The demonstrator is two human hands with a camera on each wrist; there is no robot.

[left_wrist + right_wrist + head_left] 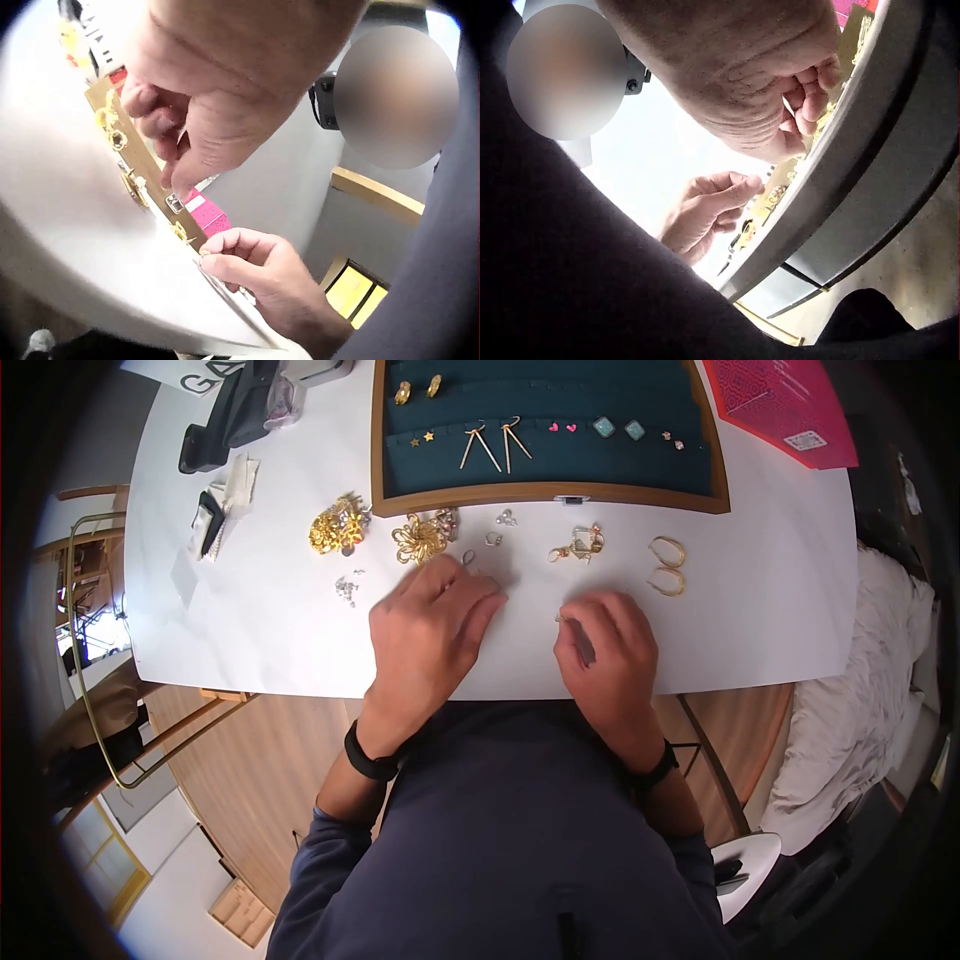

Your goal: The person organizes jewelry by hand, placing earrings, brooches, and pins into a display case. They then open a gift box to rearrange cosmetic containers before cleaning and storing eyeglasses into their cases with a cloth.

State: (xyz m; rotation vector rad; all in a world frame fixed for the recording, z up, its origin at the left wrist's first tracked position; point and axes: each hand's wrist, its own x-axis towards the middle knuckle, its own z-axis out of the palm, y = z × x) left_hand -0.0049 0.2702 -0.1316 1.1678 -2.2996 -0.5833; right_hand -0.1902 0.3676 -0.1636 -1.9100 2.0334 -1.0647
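Both hands are over the white table, a short gap apart. My right hand [610, 655] pinches a small gold-coloured piece [559, 619] between thumb and forefinger; it looks like part of an earring. My left hand [430, 615] has thumb and forefinger tips together; I cannot tell whether something tiny is between them. Just beyond the left hand lie a silver ring [468, 558], another small ring [493, 539] and a gold flower-shaped piece [419, 539]. Beyond the right hand are a gold-framed jewellery piece [587, 541] and a pair of gold hoop earrings [667, 565].
A wooden jewellery case [550, 496] with dark green lining and several pairs of earrings stands at the back. Gold jewellery [338, 525] and small silver pieces [346, 591] lie to the left. A pink bag [785, 410] is at the back right, black boxes [230, 415] at the back left.
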